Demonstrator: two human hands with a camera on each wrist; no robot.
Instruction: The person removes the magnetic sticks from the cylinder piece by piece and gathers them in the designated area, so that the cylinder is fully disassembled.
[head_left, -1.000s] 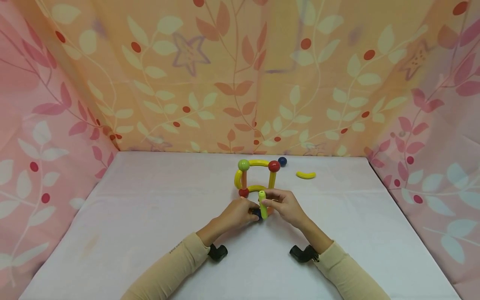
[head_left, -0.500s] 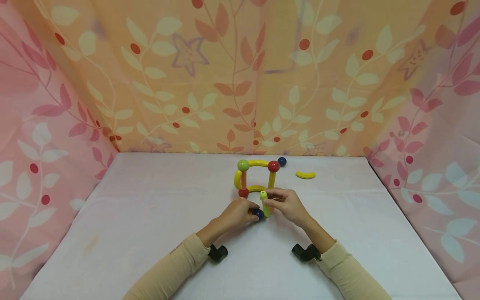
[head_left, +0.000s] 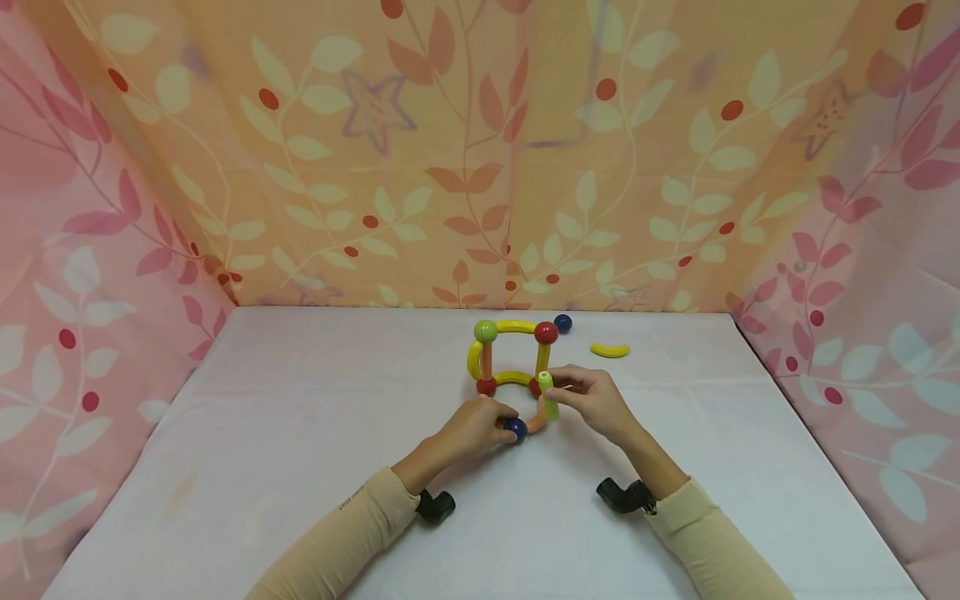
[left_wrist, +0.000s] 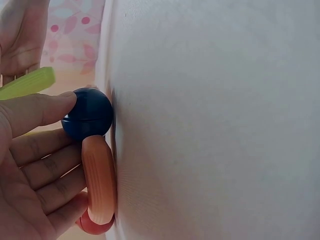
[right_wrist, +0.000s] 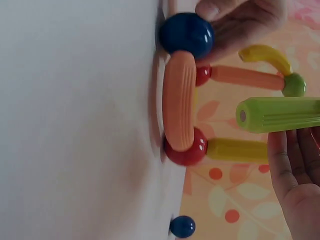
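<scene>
A makeshift booth (head_left: 67, 208): leaf-print cloth (head_left: 420, 179) walls the table (head_left: 285, 400) on three sides.

- The head view has moderate brightness, with soft and quite even light over the pale tabletop (head_left: 285, 450).
- The patterned cloth (head_left: 480, 158) behind it has a warm orange tone.
- Both wrist views are noticeably dimmer and greyer.
- In the right wrist view, the blue ball (right_wrist: 186, 35) carries small white glints, and a soft-edged shadow lies beside the orange curved stick (right_wrist: 178, 100).
- In the left wrist view, the distant cloth appears slightly blurred.
</scene>
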